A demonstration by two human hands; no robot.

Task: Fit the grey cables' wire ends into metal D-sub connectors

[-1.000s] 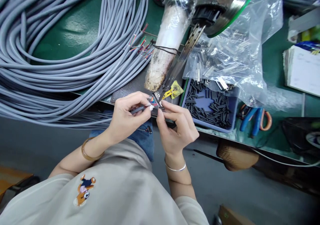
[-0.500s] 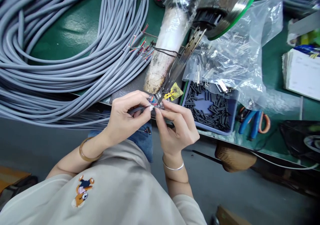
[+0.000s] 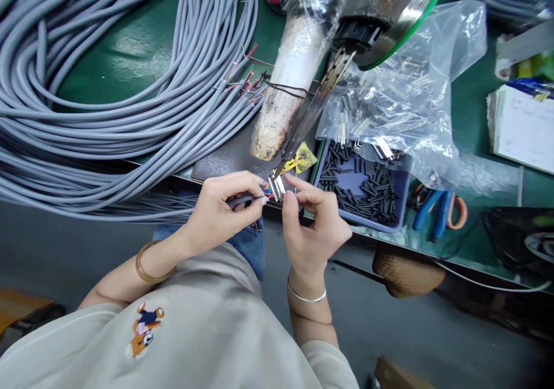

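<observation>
at the frame's centre, the person's left hand point(image 3: 220, 209) pinches a grey cable point(image 3: 243, 198) below the metal connector's point(image 3: 277, 189) left side; the right hand point(image 3: 319, 223), half-curled, sits just right, its grip unclear.

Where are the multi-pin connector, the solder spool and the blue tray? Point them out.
Multi-pin connector point(image 3: 279, 187), head view: metal body.
Solder spool point(image 3: 404, 36), head view: wound wire.
Blue tray point(image 3: 404, 191), head view: right wall.
</observation>
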